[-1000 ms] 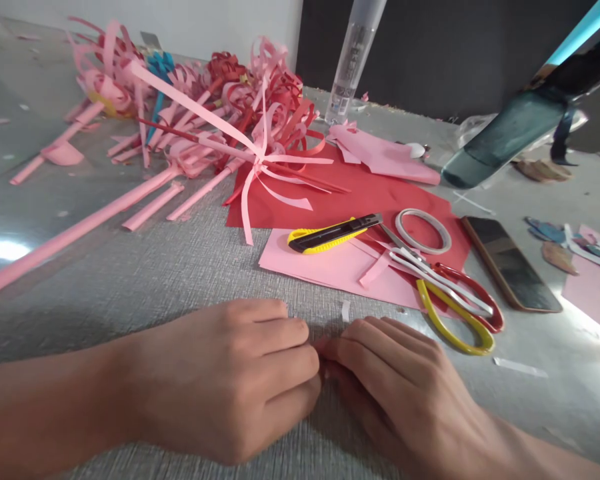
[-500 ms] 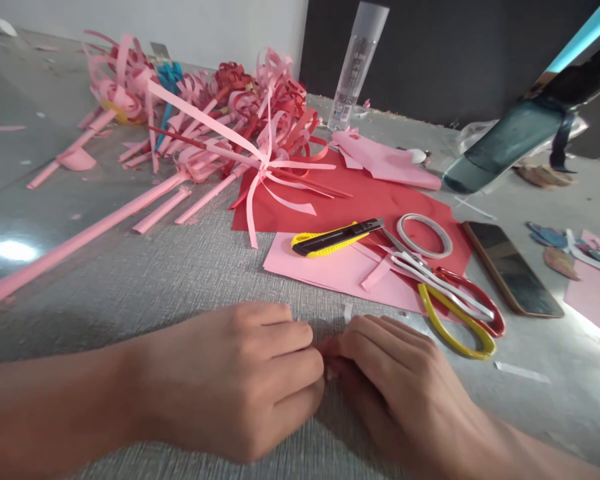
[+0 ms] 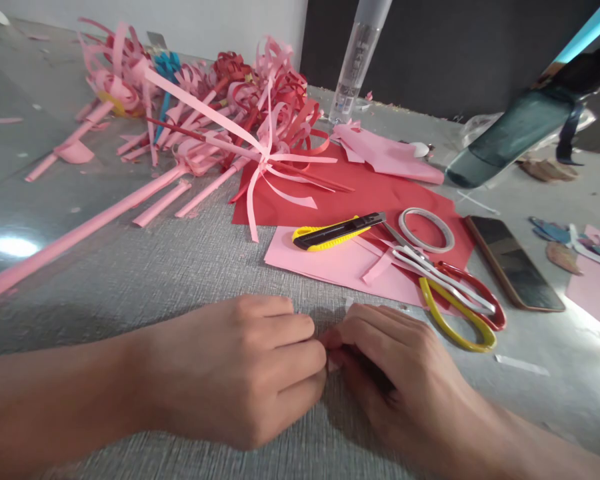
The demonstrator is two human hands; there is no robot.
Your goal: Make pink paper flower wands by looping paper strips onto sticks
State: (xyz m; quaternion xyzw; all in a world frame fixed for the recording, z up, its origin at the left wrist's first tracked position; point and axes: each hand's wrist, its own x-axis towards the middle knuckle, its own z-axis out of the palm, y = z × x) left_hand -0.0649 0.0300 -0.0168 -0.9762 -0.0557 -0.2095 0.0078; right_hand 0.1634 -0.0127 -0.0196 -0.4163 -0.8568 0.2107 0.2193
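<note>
My left hand [image 3: 245, 373] and my right hand [image 3: 400, 373] rest on the grey table [image 3: 170, 267] near its front edge, fingers curled and fingertips meeting. Between the fingertips they pinch a small pale pink piece [image 3: 333, 362], mostly hidden by the fingers. Just beyond the hands lies a pink paper sheet [image 3: 330, 263] on top of a red sheet [image 3: 360, 193]. A yellow-and-black utility knife [image 3: 335, 232] lies on the pink sheet. Two pairs of scissors [image 3: 450, 293], with yellow and red handles, lie to its right, close to my right hand.
A ring of tape [image 3: 427, 229] and a phone [image 3: 513, 262] lie at the right. A heap of pink and red paper flowers [image 3: 220, 100] with rolled pink stems [image 3: 80, 230] fills the back left. A clear bottle [image 3: 355, 63] and a dark teal bottle [image 3: 510, 137] stand behind.
Both hands stay pressed together at the same spot; the fingers of my right hand have curled a little tighter over the piece. The view has shifted slightly.
</note>
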